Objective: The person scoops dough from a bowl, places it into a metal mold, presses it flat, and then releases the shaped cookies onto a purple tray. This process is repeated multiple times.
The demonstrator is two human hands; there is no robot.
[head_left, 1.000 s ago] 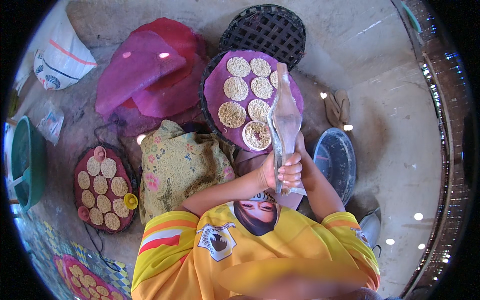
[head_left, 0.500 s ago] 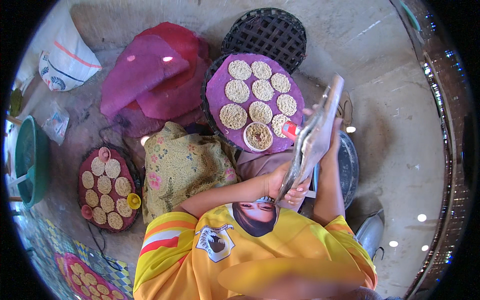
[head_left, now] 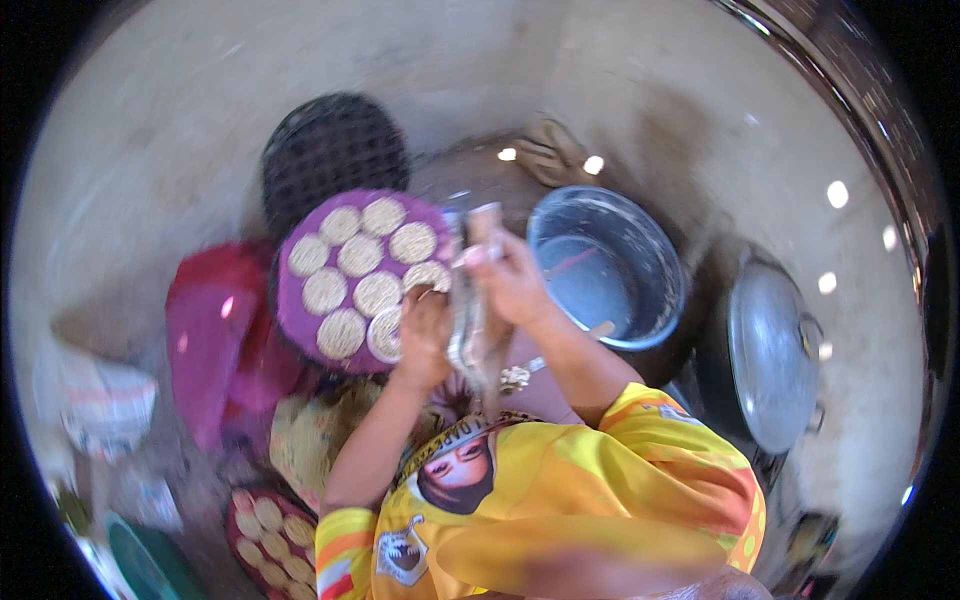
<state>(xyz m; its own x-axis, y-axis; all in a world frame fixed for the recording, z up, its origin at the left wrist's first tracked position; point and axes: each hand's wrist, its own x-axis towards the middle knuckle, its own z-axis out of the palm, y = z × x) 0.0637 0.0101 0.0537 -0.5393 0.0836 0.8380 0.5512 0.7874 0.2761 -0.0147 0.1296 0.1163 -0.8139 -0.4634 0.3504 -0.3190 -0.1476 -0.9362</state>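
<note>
My right hand (head_left: 508, 282) is closed around the upper part of a long, worn wooden and metal press (head_left: 466, 325), which stands lengthwise in front of my lap. My left hand (head_left: 425, 335) is just left of the press with its fingers curled. Motion blur hides what, if anything, they hold. Beside it, a purple mat (head_left: 300, 270) carries several round, pale noodle cakes (head_left: 360, 256). One cake near my left hand sits in a white ring (head_left: 384, 335). A small pale clump of noodles (head_left: 514, 379) shows below my right wrist.
A blue-grey basin (head_left: 658, 235) is to the right, with a large lidded metal pot (head_left: 775, 365) beyond it. Behind the mat leans a dark woven tray (head_left: 335, 155). Purple and red mats (head_left: 205, 345), a second loaded mat (head_left: 270, 540) and a green basin (head_left: 150, 560) are at left.
The view has swung right, bringing the basin and pot into full sight. The press has turned from slanted to nearly straight ahead. My left hand has moved from its lower end toward the noodle cakes.
</note>
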